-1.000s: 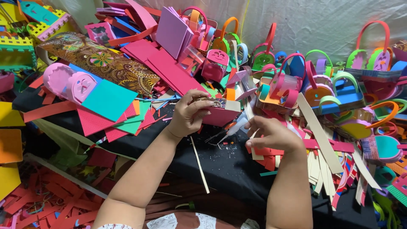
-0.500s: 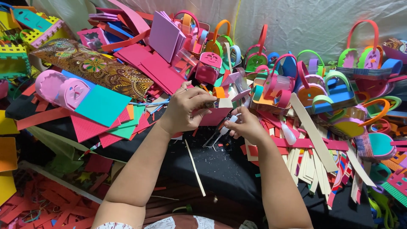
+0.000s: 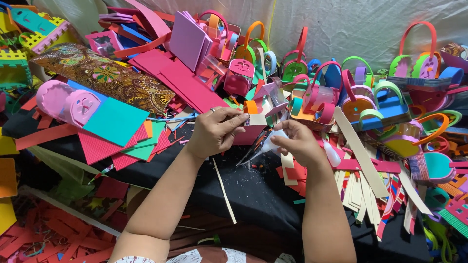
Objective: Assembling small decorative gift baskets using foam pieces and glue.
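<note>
My left hand (image 3: 214, 132) is closed on a small pink foam box (image 3: 247, 135) with a cream flap and an orange loop on top, held just above the black cloth. My right hand (image 3: 298, 142) is right beside it, pinching a clear pointed piece of plastic (image 3: 265, 142) whose tip slants down toward the box's lower edge. A ring shows on my left hand. Both forearms reach in from the bottom of the view.
Finished foam baskets with curved handles (image 3: 380, 104) crowd the right and back. Pink foam sheets (image 3: 190, 87), a teal sheet (image 3: 114, 119) and a patterned cloth (image 3: 107, 78) lie to the left. Cream strips (image 3: 360, 160) fan out at the right, and red scraps (image 3: 53, 234) litter the lower left.
My right hand has moved up and left, closing in on the box in my left hand. The left hand has stayed on the box.
</note>
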